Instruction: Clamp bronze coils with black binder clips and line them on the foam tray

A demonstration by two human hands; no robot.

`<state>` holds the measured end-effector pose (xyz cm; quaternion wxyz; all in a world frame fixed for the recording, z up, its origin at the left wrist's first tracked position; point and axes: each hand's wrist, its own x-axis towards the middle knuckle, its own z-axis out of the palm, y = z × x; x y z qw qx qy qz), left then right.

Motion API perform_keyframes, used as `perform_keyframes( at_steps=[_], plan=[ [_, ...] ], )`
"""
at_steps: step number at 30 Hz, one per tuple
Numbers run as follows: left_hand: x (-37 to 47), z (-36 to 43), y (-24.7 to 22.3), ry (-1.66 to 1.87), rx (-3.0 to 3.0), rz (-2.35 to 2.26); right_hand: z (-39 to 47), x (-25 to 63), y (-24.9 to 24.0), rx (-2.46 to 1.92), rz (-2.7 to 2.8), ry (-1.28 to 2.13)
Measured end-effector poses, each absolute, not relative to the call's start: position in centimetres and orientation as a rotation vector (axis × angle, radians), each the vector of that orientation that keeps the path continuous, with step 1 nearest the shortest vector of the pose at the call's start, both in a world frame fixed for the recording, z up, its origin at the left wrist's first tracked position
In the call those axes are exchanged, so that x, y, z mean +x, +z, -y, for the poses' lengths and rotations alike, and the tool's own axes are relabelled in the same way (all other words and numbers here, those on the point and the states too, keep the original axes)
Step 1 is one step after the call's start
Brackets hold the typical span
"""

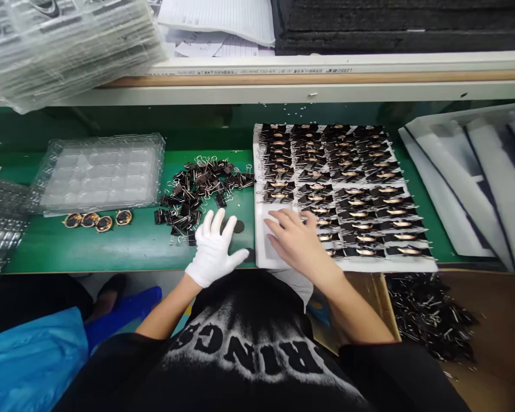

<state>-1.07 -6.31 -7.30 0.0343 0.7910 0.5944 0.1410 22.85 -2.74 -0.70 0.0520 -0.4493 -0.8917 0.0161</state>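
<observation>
Down near the body, the bare right hand (298,240) lies flat and open on the white tray (264,260), mostly full of clipped parts (352,189), the gloved left hand (214,247) spreads empty beside it, clips (201,191) wait at eleven o'clock, and four round pieces (98,220) lie at ten o'clock.
</observation>
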Motion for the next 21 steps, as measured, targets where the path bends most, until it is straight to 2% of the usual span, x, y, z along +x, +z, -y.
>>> perform_keyframes(
  at_steps=[3, 7, 15, 21],
  plan=[
    [-0.5, 6.8, -7.1, 0.328, 2.49, -1.71, 2.6, 25.5, -0.2, -1.48, 2.861, 0.012],
    [0.2, 5.3, -7.4, 0.334, 2.518, -1.681, 1.3, 26.1, -1.0, -1.426, 3.059, 0.004],
    [0.0, 5.3, -8.5, 0.731, 2.486, -1.859, -1.4, 25.7, -1.4, -1.202, 3.204, -0.05],
    [-0.6, 8.1, -7.7, 0.842, 2.432, -1.881, -2.3, 26.2, -1.9, -1.137, 3.183, 0.159]
  ],
)
